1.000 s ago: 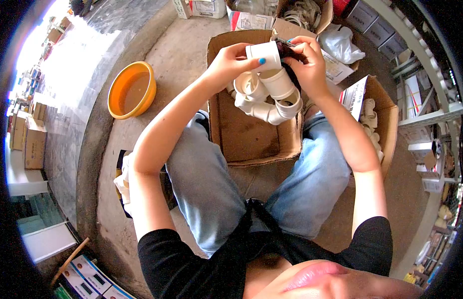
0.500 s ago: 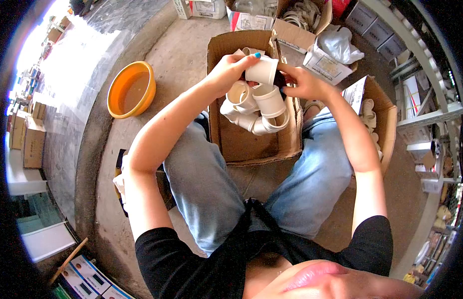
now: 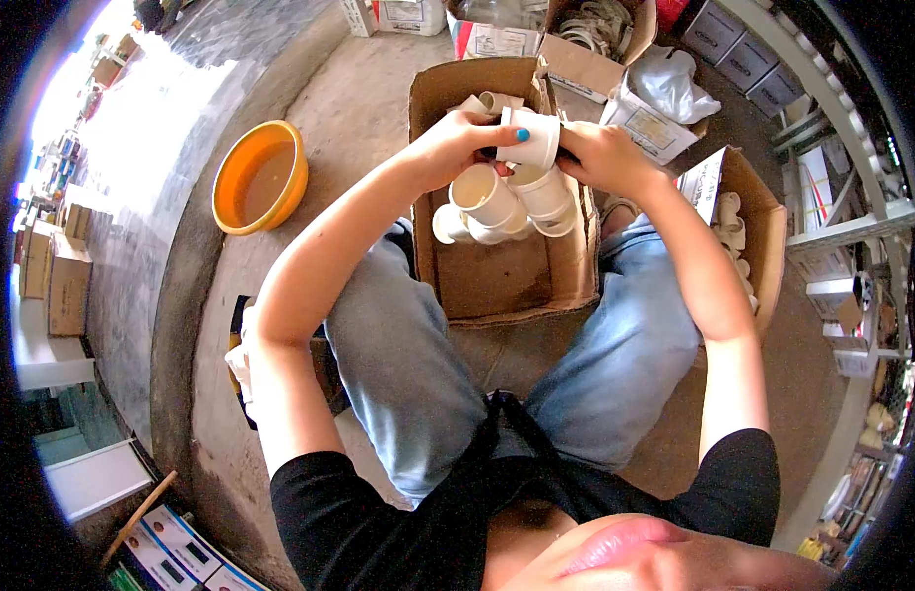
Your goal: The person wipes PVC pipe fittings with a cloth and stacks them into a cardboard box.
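Pipe (image 3: 529,140): here it is, white, above the box (image 3: 517,286), between left hand (image 3: 453,148) and right hand (image 3: 607,158)!
Left grip: clamped on the pipe, blue-nailed thumb across it.
Right grip: fingers at the other end, hold hidden, can't tell.
Arms: 2 of them reaching forward, elbows bent wide.
Fittings (image 3: 489,200): white, just below the pipe.

On the left hand (image 3: 450,148), most fingers hide behind the white fitting (image 3: 536,141); on the right hand (image 3: 609,158), the fingertips are hidden. Beyond the right hand, print on a carton (image 3: 653,132) is too small to read; beyond the left, the top edge cuts off a container (image 3: 411,16).
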The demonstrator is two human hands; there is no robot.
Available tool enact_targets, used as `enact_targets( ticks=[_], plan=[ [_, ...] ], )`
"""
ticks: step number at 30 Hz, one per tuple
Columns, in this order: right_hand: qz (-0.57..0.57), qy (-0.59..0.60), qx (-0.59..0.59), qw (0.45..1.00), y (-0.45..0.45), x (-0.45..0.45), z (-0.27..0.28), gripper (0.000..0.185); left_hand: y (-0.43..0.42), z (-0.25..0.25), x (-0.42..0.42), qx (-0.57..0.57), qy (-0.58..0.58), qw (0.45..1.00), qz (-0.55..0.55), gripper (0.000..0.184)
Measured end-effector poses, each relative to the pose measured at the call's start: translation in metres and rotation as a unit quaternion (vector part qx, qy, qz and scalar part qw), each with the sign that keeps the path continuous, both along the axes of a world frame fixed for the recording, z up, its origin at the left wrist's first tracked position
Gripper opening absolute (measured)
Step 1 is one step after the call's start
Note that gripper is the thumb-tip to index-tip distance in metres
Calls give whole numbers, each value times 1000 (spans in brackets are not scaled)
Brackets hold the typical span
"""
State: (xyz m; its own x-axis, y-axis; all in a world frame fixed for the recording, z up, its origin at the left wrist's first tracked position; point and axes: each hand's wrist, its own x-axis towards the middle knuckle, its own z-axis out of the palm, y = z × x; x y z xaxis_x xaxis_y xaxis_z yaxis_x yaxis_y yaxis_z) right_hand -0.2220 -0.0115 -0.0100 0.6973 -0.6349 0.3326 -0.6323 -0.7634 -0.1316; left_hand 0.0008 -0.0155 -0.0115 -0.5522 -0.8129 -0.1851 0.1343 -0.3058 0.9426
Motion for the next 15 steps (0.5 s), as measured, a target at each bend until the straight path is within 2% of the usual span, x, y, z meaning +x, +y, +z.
enact_targets(
  ticks=[4,5,8,9,12,13,15],
  plan=[
    [-12,-83,199,976,-1,2,-1,39,-8,-7,3,-100,-95,990,30,42],
    [9,-142,227,963,1,5,2,41,-1,8,2,-131,-116,984,40,47],
    [51,-316,270,908,-8,11,-14,42,-5,0,0,-285,-95,948,109,53],
    [42,-338,254,905,-10,14,-15,34,-6,-2,0,-317,-125,932,125,57],
    [-51,-393,519,758,-5,8,2,22,-2,7,-1,-532,-192,813,138,57],
    [-34,-416,506,755,-14,2,-16,20,2,13,0,-576,-191,786,121,54],
    [0,-451,646,616,-9,-1,-9,21,-5,12,4,-691,-233,676,110,60]
  ],
)
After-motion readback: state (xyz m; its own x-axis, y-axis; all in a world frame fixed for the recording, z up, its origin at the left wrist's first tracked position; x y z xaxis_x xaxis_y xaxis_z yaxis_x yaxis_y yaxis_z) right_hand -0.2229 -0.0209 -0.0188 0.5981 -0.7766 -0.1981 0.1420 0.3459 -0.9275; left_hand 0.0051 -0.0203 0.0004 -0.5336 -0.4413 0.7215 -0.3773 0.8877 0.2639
